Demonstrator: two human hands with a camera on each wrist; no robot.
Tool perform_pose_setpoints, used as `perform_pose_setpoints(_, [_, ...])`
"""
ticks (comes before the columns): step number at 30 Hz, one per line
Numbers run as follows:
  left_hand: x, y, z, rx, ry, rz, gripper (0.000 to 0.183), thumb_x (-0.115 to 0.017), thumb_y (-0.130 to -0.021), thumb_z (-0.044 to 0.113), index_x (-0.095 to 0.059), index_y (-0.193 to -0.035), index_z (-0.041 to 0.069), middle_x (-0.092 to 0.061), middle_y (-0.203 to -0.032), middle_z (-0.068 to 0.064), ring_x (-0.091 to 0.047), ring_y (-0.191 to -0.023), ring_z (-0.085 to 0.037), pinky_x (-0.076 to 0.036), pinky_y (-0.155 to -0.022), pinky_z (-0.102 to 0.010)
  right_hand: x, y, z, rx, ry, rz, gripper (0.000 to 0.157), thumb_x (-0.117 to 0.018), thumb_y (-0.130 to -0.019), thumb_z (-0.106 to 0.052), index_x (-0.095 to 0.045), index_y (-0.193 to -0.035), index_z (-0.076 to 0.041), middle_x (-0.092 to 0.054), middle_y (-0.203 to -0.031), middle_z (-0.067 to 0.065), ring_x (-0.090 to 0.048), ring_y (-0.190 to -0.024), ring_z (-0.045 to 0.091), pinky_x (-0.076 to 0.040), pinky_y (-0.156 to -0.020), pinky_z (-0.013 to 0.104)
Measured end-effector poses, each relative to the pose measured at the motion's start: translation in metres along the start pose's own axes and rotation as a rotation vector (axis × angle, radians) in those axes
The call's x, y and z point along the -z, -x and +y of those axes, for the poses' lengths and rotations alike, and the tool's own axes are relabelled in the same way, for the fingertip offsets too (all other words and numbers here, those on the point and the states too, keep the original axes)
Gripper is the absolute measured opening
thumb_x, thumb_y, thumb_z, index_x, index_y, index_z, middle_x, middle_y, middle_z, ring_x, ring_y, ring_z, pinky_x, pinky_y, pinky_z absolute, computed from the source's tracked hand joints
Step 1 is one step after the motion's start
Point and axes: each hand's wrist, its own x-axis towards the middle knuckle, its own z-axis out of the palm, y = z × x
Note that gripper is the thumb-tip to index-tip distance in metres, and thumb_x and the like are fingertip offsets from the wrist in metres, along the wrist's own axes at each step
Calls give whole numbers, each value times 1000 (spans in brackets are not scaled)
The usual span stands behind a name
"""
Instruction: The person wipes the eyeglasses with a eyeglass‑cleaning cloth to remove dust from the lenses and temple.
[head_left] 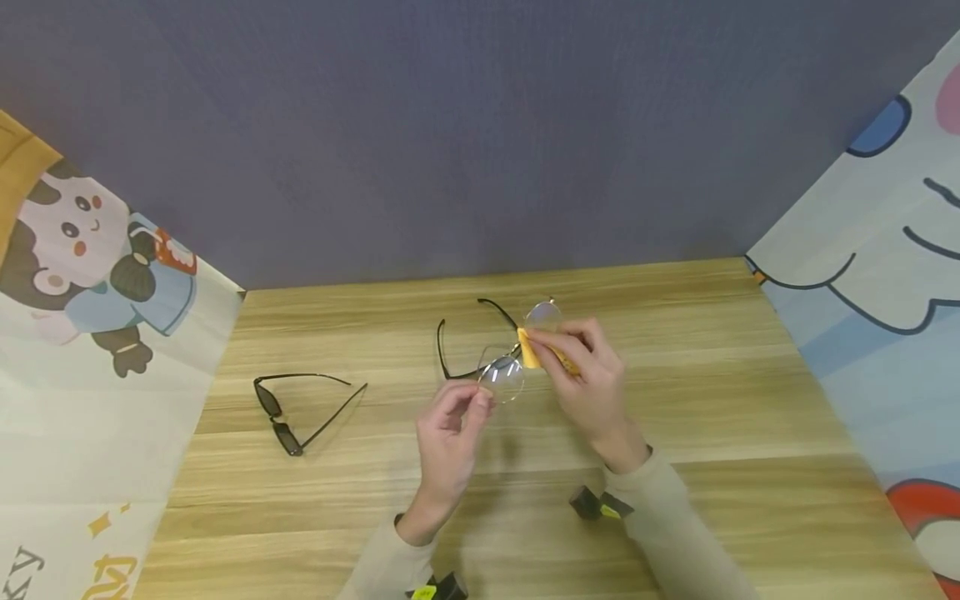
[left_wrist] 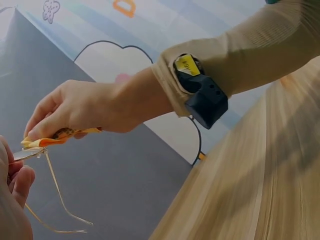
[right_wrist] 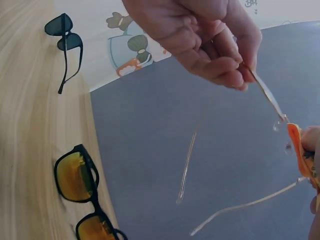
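A pair of thin gold-rimmed eyeglasses [head_left: 504,381] is held up above the table between both hands. My left hand [head_left: 450,433] pinches the outer edge of one lens rim between thumb and fingers. With my right hand [head_left: 592,383] I pinch a yellow-orange cloth [head_left: 528,350] over the middle of the frame, near the bridge. In the right wrist view the cloth [right_wrist: 296,147] is folded against the frame, and a thin temple arm [right_wrist: 240,206] hangs below. The right fingers cover part of the far lens.
Black-framed sunglasses [head_left: 448,367] lie on the table behind the eyeglasses, their lenses looking orange in the right wrist view. Dark sunglasses [head_left: 288,437] with unfolded temples lie at the left. A grey panel [head_left: 480,150] stands along the back; printed cartoon sheets [head_left: 885,275] flank the wooden table.
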Motion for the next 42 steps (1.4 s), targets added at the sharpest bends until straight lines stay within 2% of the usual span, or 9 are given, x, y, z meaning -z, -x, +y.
perform_pose_setpoints(5, [0, 0, 1, -9, 4, 13, 6, -60, -93, -13, -63, -93, -18, -63, -88, -27, -67, -87, -5, -63, -82, -23, 2, 4, 5, 0, -33, 56, 24, -73, -97, -16, -77, -91, 6, -62, -83, 20, -54, -65, 22, -44, -54, 15])
perform_pose_setpoints(11, [1, 2, 0, -8, 16, -7, 4, -60, -91, -16, -63, -93, -18, -63, -88, -28, -67, -88, -5, -63, -84, -23, 7, 2, 12, -57, -30, 96, 27, -73, -98, -18, -76, -91, 8, -61, -83, 21, -56, -68, 22, -46, -61, 10])
perform_pose_setpoints(16, [1, 3, -3, -30, 18, -34, 7, -58, -89, -21, -63, -92, -17, -62, -88, -32, -67, -89, -6, -63, -84, -23, 8, -5, 16, -90, -27, 130, 8, -79, -86, 3, -76, -92, 7, -59, -83, 21, -52, -67, 21, -41, -60, 11])
perform_pose_setpoints(20, [0, 2, -3, -47, 19, -45, 5, -59, -91, -20, -63, -92, -18, -61, -87, -33, -68, -89, -8, -63, -84, -23, 7, -10, 14, -91, -4, 106, 18, -80, -78, 12, -77, -94, 5, -60, -85, 20, -51, -68, 21, -38, -59, 13])
perform_pose_setpoints(24, [-1, 1, -4, -57, 22, -39, 4, -59, -91, -19, -63, -92, -19, -61, -88, -34, -67, -90, -8, -62, -85, -22, 6, -11, 11, -64, 12, 53, 9, -78, -89, -3, -77, -95, 4, -60, -86, 19, -51, -68, 21, -39, -58, 14])
perform_pose_setpoints(28, [-2, 1, -4, -74, 24, -18, 4, -59, -92, -18, -63, -92, -20, -61, -88, -33, -67, -89, -9, -62, -84, -21, 6, -6, 10, -17, 14, 9, 25, -72, -98, -20, -77, -94, 5, -61, -86, 18, -54, -67, 20, -43, -57, 15])
perform_pose_setpoints(31, [-2, 0, -4, -65, 24, -1, 5, -60, -92, -17, -63, -92, -20, -62, -88, -34, -67, -88, -9, -63, -84, -22, 6, 0, 10, 8, 0, -12, 27, -71, -99, -21, -77, -93, 4, -61, -85, 18, -52, -63, 18, -43, -54, 15])
perform_pose_setpoints(35, [-1, 1, -4, -39, 15, 9, 5, -60, -90, -18, -64, -92, -19, -62, -89, -34, -67, -87, -11, -63, -84, -23, 8, 7, 13, 2, -36, 2, 27, -72, -98, -19, -77, -91, 6, -61, -83, 18, -48, -62, 17, -38, -51, 15])
perform_pose_setpoints(42, [1, 2, -5, -19, 5, -7, 5, -62, -92, -13, -64, -92, -18, -63, -89, -32, -67, -90, -6, -63, -83, -23, 14, 9, 22, -58, -40, 73, 31, -73, -98, -22, -76, -89, 7, -61, -83, 21, -56, -72, 20, -46, -64, 10])
